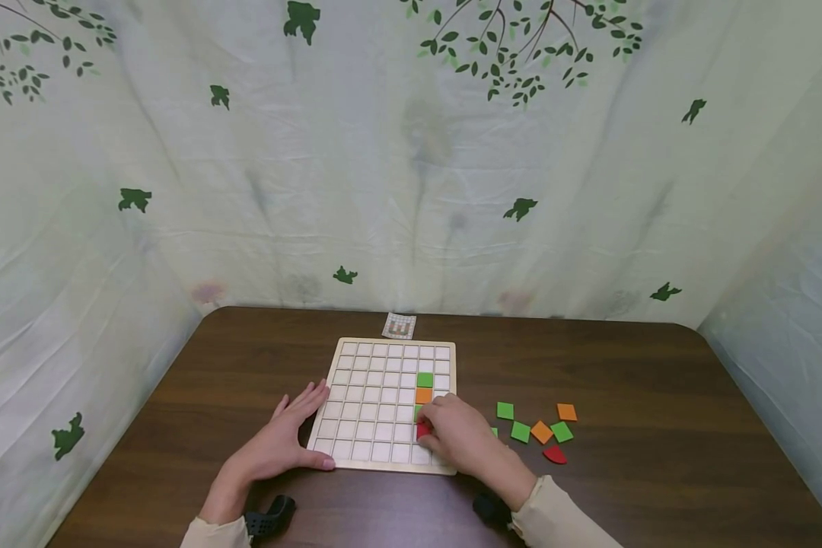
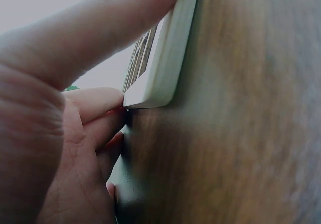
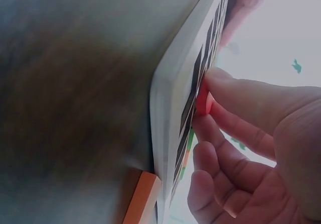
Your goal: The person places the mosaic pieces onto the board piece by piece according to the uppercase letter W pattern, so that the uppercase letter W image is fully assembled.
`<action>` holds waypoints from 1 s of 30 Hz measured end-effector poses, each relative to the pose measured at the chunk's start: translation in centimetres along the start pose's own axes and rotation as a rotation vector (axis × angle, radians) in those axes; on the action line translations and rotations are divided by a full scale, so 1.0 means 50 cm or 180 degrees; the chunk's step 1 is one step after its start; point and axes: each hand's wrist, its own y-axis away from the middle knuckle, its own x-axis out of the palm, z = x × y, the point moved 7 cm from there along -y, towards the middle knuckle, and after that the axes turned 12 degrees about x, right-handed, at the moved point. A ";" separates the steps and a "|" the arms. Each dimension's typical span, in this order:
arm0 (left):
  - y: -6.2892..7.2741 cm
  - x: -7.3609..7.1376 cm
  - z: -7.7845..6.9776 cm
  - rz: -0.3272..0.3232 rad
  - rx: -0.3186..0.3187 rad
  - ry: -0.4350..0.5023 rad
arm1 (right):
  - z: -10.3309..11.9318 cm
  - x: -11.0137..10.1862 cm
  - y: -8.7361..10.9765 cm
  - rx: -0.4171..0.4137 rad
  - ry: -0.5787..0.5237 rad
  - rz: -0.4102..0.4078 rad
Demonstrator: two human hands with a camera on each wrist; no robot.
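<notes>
A person's right hand point(image 1: 462, 438) pinches a red piece point(image 1: 423, 431) between thumb and fingers at the gridded board point(image 1: 363, 411), in the column holding a green tile point(image 1: 425, 379) and an orange tile point(image 1: 423, 396). The left hand point(image 1: 284, 441), fingers extended and thumb apart, touches the board's left side and near edge. Loose pieces point(image 1: 520, 431) lie to the right on the brown table point(image 1: 657, 396); a card point(image 1: 399, 326) lies beyond.

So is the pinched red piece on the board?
Seemingly on: the red piece meets the board, pinched by the right hand; whether it's fully seated, I cannot tell.
</notes>
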 end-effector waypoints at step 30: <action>0.001 0.002 0.002 -0.0005 0.0004 -0.0028 | -0.022 -0.001 0.001 0.0264 -0.0193 0.0206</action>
